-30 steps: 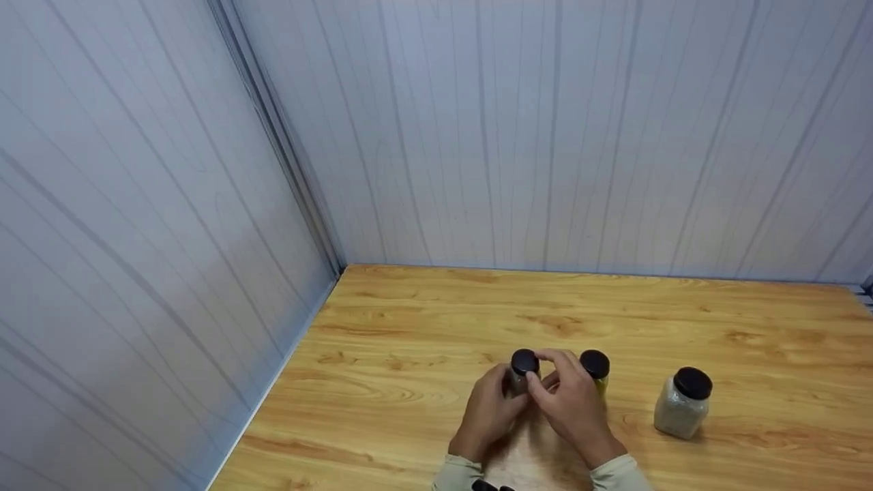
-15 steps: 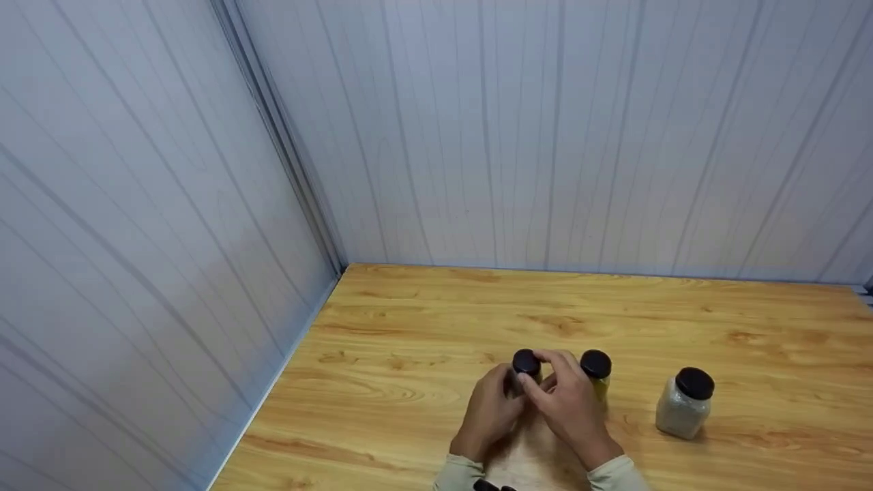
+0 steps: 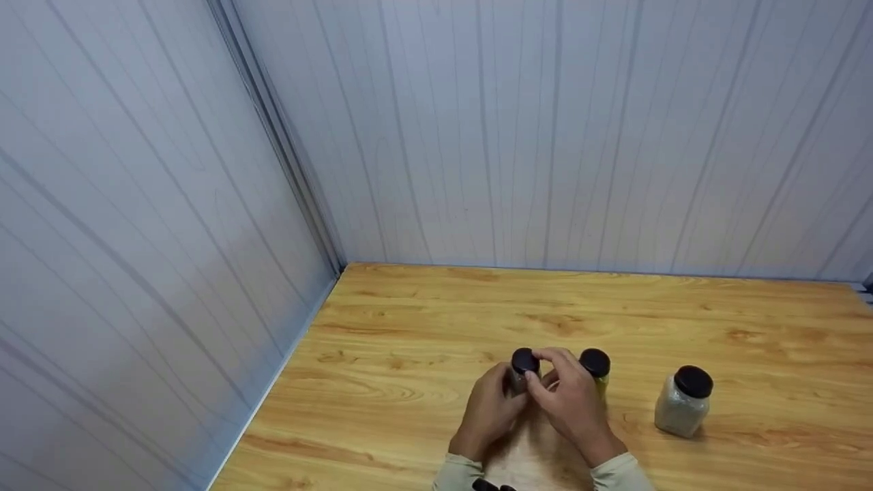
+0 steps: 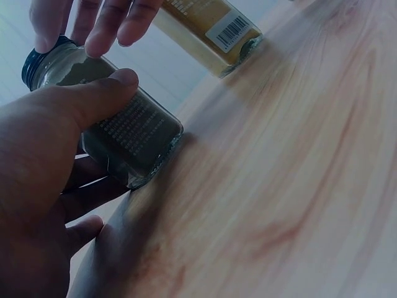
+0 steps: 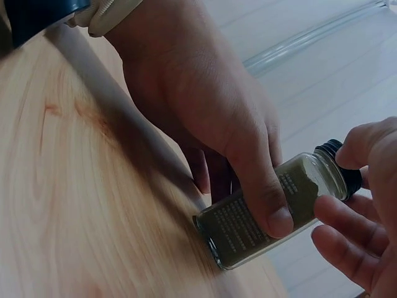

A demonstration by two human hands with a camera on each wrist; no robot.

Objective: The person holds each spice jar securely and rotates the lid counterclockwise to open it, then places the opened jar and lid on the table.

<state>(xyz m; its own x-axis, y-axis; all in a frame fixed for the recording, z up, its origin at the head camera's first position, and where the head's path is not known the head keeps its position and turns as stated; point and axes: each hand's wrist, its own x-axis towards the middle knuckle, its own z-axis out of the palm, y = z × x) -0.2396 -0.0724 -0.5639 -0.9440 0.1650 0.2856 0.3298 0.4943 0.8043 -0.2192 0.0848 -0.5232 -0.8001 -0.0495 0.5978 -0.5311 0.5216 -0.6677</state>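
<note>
Left hand [image 3: 490, 409] grips square clear-glass jar of olive-green powder [image 4: 139, 133], roughly upright, low at wood-grain tabletop [image 3: 409, 320]; right hand [image 3: 571, 406] pinches round black lid [image 3: 525, 361]. I'd brace jar firmly, work lid level, avoid bumping yellow-filled glass jar [image 4: 208, 31].

Wood-grain tabletop [image 3: 409, 327], yellow-brown with darker streaks and knots, bearing black-lidded glass jars. From left to right in the head view: 1 grey-green jar [image 4: 152, 136], upright, its base at the surface, full contact indeterminable; 1 yellow jar [image 4: 201, 31], upright, near it; 1 pale jar [image 3: 681, 409], upright, farther right.
</note>
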